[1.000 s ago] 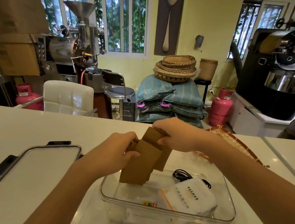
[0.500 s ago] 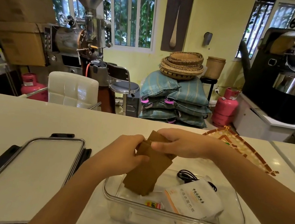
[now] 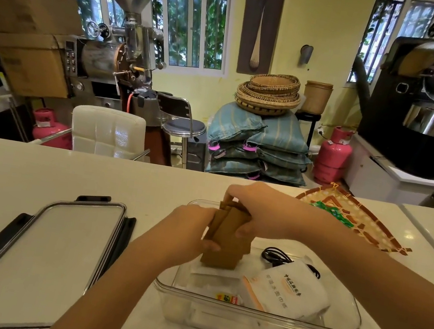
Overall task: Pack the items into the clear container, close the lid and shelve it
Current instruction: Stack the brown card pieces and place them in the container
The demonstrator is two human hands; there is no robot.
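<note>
A clear container stands open on the white counter in front of me. Inside lie a white tissue pack, a black cable and flat white packets with a small coloured label. Both hands hold a stack of brown paper sleeves upright over the container's left half. My left hand grips the stack's left edge. My right hand clasps its top from the right. The container's lid, clear with black latches, lies flat to the left.
A woven fan-shaped tray with green items lies at the counter's far right. Beyond the counter are a white chair, stacked sacks, pink gas cylinders and coffee roasting machines.
Both hands have carried the brown sleeves lower and a little right into the container's left side. The camera view has tilted slightly.
</note>
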